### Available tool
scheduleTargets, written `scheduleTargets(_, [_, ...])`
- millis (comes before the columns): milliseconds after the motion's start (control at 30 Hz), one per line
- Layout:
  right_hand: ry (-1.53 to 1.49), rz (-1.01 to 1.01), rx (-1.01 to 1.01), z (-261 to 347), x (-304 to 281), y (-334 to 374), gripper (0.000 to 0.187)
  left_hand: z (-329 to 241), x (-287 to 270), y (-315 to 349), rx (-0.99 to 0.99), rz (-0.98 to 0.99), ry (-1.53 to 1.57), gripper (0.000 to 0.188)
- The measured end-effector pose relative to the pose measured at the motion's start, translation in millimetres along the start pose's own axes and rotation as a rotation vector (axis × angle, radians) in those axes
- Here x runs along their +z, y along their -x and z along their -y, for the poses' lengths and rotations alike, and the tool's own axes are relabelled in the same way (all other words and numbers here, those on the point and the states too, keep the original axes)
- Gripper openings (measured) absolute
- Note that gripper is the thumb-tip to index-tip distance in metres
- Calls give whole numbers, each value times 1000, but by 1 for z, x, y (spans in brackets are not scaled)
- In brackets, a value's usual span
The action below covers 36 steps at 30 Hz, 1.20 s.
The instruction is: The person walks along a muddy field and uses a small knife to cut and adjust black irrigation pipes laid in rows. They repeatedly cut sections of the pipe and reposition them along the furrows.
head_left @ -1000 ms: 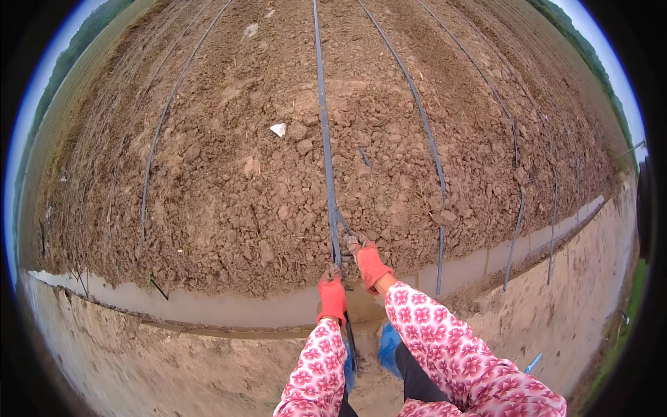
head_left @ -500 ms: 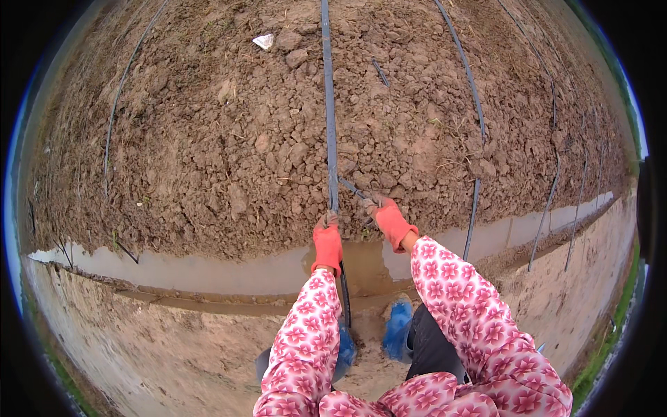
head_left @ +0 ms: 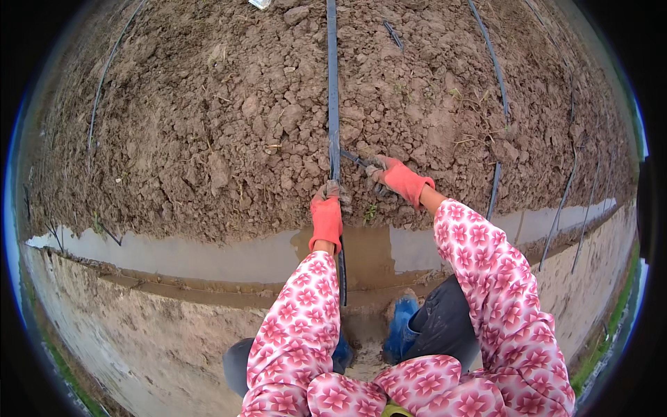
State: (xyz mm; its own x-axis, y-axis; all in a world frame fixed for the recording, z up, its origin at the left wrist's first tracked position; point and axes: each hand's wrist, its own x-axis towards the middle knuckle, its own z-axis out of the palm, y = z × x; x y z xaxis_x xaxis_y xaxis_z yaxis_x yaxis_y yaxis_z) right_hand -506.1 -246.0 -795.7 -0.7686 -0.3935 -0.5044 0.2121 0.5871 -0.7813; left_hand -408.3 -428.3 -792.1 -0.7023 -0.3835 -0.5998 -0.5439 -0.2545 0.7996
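Observation:
A long dark drip hose (head_left: 332, 83) runs straight away from me over clods of brown soil. My left hand (head_left: 327, 211), in an orange-red glove, is closed around the hose at the soil bank's near edge. My right hand (head_left: 393, 176), gloved the same, grips a short dark side piece (head_left: 353, 159) that meets the hose just right of it. The hose's lower part (head_left: 342, 278) hangs down past my left wrist toward my blue boots (head_left: 401, 326). Both sleeves are pink with a flower print.
A narrow channel of muddy water (head_left: 208, 256) crosses in front of me below the soil bank. More dark hoses lie on the field: one at the left (head_left: 104, 76), others at the right (head_left: 495, 62). A pale dirt bank (head_left: 139, 333) slopes down at lower left.
The view has closed in on the soil bank. Both hands have stayed on the hose, and the right hand has shifted a little outward on the side piece.

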Motion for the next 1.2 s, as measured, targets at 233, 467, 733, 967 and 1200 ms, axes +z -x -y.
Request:
scheduleTargets(233, [57,-98,-98,-7,-2,-11,44,-10,4,1,-33,91,75,32])
scheduleTargets(467, [118,-2,99,22,-21,18,38,6,-4,-17,-127,96,195,26])
scheduleTargets(733, [7,184,75,13,-36,22,50,-1,-1,-12,-150,88,204,24])
scheduleTargets(967, [191,186,188,47,-37,34,59,16,-6,-22,-167,-52,127,30])
scheduleTargets(1200, [60,141,105,3,-31,21,66,-14,8,0,-180,73,178,29])
